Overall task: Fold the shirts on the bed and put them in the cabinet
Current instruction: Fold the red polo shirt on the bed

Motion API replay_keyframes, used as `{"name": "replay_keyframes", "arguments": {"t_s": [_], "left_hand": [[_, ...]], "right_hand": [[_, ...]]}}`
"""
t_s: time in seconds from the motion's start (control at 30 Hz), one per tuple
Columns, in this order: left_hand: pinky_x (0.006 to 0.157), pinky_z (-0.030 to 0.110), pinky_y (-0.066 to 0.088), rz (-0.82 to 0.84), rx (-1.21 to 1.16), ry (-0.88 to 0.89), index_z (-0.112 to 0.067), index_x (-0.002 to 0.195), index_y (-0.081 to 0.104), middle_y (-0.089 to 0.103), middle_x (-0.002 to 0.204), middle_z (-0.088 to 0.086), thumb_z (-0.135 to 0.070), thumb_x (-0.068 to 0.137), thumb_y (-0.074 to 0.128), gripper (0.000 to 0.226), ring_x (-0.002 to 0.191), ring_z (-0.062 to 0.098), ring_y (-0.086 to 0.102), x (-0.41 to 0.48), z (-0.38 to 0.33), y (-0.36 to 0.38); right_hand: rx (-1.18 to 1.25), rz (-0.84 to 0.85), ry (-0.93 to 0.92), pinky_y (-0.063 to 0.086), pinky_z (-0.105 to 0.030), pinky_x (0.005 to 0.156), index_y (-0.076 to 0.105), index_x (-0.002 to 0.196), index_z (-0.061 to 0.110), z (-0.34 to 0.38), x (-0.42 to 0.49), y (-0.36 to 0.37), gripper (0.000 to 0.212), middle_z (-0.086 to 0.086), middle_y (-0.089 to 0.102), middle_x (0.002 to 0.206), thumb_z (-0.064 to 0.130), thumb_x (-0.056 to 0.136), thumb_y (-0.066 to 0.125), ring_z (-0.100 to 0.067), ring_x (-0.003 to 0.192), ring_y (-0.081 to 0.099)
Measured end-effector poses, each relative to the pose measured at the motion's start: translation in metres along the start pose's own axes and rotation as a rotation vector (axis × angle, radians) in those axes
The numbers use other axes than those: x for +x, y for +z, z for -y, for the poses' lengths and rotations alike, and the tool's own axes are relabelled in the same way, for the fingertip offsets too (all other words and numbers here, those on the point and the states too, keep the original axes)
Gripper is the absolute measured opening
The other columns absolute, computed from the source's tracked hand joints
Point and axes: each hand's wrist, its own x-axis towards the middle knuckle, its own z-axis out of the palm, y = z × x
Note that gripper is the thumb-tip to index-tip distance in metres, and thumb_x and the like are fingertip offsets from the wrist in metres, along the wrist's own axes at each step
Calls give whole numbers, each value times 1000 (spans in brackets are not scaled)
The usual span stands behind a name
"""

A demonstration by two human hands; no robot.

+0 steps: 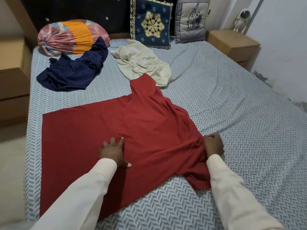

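A red shirt (pixel 141 130) lies spread flat on the bed (pixel 232 113), its hem to the left and its collar to the right. My left hand (pixel 113 152) presses on the shirt's body with the fingers spread flat. My right hand (pixel 213 144) grips the bunched fabric at the shirt's near shoulder, fingers curled. One sleeve points toward the headboard, the other lies by my right forearm. A crumpled navy shirt (pixel 74 70) and a crumpled beige shirt (pixel 142 62) lie further up the bed. No cabinet is in view.
A rolled patterned bolster (pixel 71 37) and two cushions, a blue one (pixel 150 22) and a grey one (pixel 191 19), lean on the headboard. Wooden nightstands stand on the left (pixel 11 90) and on the right (pixel 235 44). A white astronaut figure (pixel 240 20) stands on the right one.
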Motion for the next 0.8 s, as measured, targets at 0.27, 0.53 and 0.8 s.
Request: {"name": "replay_keyframes", "arguments": {"t_s": [0.27,0.53,0.8], "left_hand": [[102,51,42,47,104,-26,-32,153,-12,-2,159,11,-73,51,79,143,141,41,12,15,-10,-6],[96,53,49,169,125,-27,-29,151,-20,5,153,7,-70,41,85,157,135,41,18,38,-15,-13],[100,47,44,-124,-32,25,-26,146,32,36,147,8,-67,60,78,105,137,34,33,100,21,-74]], "right_hand": [[11,414,-168,36,-29,104,41,144,7,101,66,57,53,-17,54,138,26,95,51,-28,125,52],[-42,239,-222,50,-36,80,71,98,-3,135,94,54,39,-28,68,103,27,91,47,-38,95,66],[-186,374,-38,44,-41,101,55,125,-9,89,147,79,74,-33,57,128,54,92,37,-40,118,57]]}}
